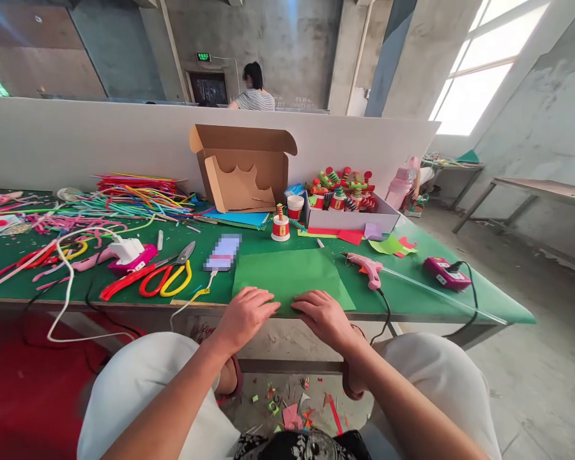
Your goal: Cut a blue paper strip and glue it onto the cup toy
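A sheet of green paper [290,271] lies flat at the front edge of the green table. My left hand [250,313] rests on its near left part, palm down, fingers laid out and pointing right. Across a small gap, my right hand [324,314] lies on the near edge too, its fingers pointing left. Neither hand holds anything that I can see. Just beyond the paper stands a small paper-cup figure [281,227] with coiled green arms and a striped coil on top. To the right of the sheet is a pink glue gun [367,268] with a clear glue stick in it.
Scissors [175,271], a phone [223,252] and cables lie left; pipe cleaners [138,198] pile behind them. An open cardboard box [244,172] and a white box [354,218] of cup figures stand at the back. A purple power block [446,275] sits right.
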{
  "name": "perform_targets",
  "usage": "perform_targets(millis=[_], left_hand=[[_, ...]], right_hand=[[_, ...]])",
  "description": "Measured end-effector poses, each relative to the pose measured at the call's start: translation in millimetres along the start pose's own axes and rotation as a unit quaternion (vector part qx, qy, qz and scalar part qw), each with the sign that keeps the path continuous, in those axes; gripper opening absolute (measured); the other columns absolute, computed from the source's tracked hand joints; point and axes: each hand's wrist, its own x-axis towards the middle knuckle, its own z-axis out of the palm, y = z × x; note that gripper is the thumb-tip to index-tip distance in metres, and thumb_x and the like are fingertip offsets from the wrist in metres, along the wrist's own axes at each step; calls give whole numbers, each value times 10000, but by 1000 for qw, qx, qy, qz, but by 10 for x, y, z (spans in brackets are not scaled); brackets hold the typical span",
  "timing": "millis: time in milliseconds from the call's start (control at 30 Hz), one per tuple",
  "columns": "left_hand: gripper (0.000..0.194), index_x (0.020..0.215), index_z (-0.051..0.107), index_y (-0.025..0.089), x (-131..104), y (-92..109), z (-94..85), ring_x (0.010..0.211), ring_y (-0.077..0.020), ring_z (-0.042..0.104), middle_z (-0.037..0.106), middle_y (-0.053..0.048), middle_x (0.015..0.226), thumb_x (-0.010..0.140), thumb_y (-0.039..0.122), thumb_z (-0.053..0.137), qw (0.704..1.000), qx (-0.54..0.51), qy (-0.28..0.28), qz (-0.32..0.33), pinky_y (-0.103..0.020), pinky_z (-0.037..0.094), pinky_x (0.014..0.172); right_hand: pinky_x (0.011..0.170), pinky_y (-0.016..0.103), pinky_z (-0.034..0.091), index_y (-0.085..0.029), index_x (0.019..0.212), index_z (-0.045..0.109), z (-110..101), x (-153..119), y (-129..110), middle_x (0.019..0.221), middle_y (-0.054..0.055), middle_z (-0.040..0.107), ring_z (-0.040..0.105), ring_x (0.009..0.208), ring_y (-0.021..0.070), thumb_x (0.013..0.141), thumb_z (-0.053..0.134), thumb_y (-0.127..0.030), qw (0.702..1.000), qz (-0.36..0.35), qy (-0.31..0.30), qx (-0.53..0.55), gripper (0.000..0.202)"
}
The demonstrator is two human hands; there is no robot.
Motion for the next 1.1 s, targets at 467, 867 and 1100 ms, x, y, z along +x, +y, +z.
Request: perform_targets(millis=[467, 867, 1100], left_hand=[[259, 1048, 725, 219, -66, -103, 22, 996, -196, 676, 752, -66, 1042, 929, 143, 508, 998, -51, -1, -29, -354, 535, 848], [357, 1087, 718, 238, -275, -295, -42, 1092, -202, 656, 744, -44, 1118, 857, 62, 509, 993, -67, -29, -97, -380, 532, 924], [434, 1079, 731, 268, -374, -454, -93, 1072, -200, 660, 752, -19, 1100, 838, 26, 464, 990, -71, -25, -120, -398, 537, 932]], right_hand=[[813, 331, 503, -213, 1054, 731, -158, 23, 173, 999, 74, 745, 650, 902, 210, 959, 521, -211, 998, 41, -26, -51, 231], [824, 341, 558, -208, 980, 756, -437, -225, 602, 958, 71, 758, 686, 910, 213, 930, 552, -221, 996, 75, 3, 41, 210], [773, 345, 575, -233, 971, 768, -496, -286, 661, 944, 59, 771, 696, 882, 221, 942, 535, -237, 996, 70, -3, 61, 234]])
